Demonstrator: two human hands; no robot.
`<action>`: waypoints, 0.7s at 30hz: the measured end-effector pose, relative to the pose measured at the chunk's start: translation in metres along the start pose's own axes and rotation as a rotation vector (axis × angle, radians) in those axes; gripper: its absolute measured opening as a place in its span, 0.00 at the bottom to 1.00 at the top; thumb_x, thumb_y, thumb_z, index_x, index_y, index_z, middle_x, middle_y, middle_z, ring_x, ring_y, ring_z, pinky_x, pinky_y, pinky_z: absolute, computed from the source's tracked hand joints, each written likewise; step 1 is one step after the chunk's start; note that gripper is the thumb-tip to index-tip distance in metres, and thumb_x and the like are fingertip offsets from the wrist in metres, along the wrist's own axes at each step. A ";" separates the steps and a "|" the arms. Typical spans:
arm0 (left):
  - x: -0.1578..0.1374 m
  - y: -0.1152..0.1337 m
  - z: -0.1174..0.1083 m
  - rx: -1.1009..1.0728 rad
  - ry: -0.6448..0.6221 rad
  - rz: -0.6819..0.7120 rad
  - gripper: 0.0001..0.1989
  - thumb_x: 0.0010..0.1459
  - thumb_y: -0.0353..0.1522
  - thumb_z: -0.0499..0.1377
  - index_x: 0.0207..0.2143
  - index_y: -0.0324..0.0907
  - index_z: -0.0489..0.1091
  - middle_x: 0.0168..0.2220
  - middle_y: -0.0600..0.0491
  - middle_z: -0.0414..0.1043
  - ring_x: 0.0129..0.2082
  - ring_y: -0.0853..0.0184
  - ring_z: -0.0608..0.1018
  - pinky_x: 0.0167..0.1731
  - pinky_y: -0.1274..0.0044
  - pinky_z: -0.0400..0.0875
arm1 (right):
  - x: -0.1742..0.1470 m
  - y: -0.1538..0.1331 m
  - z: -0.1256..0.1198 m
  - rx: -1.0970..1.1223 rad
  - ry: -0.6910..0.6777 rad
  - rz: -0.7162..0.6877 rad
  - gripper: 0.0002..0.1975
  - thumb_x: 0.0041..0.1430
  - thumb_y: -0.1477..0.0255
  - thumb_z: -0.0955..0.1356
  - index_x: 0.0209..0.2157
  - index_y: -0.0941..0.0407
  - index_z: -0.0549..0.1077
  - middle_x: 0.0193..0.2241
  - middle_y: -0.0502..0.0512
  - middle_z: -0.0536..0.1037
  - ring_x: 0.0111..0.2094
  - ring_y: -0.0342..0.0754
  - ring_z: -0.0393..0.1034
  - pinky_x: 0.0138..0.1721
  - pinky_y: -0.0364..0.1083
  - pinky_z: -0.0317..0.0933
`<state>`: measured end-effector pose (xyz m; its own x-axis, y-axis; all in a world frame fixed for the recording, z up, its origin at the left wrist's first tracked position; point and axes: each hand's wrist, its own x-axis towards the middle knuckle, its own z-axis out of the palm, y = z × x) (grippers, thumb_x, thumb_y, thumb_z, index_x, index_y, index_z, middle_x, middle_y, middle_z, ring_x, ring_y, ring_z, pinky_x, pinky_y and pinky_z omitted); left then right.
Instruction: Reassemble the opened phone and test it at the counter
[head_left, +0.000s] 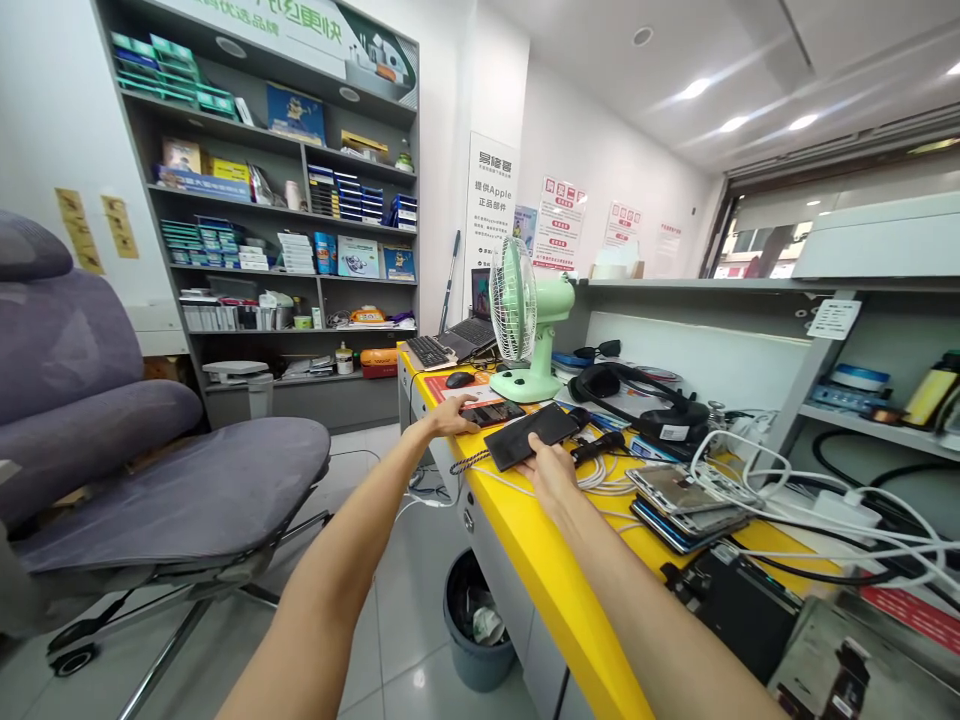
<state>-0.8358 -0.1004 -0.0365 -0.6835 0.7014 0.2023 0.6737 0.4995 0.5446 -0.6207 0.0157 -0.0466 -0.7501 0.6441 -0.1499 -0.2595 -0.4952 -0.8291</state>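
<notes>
My right hand (551, 472) grips a black smartphone (529, 436) by its near edge, thumb on top, fingers underneath. The phone is tilted over the yellow desk (517, 515), its dark face up. Farther off, my left hand (448, 416) closes on the left end of a second phone (496, 412), which lies low at the desk's edge beside the first. A striped cord (469, 462) hangs near the desk edge below the two phones. A green fan (534, 330) stands just behind them.
Headphones (652, 400), tangled white cables (600, 478) and a stack of phone parts (686, 500) crowd the right side. A mouse (460, 380), keyboard (430, 352) and laptop (476, 328) are at the far end. A waste bin (480, 668) stands below; an office chair (195, 490) is left.
</notes>
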 end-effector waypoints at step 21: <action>-0.008 -0.006 0.010 0.042 0.078 0.067 0.19 0.65 0.38 0.60 0.55 0.40 0.68 0.54 0.45 0.70 0.49 0.59 0.77 0.47 0.62 0.75 | 0.000 0.001 0.000 -0.039 -0.009 -0.014 0.17 0.67 0.67 0.68 0.54 0.57 0.71 0.51 0.59 0.75 0.45 0.52 0.75 0.44 0.54 0.72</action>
<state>-0.8319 -0.1041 -0.0495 -0.6550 0.6930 0.3012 0.7289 0.4745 0.4935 -0.6209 0.0149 -0.0473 -0.7523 0.6452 -0.1338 -0.2460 -0.4633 -0.8514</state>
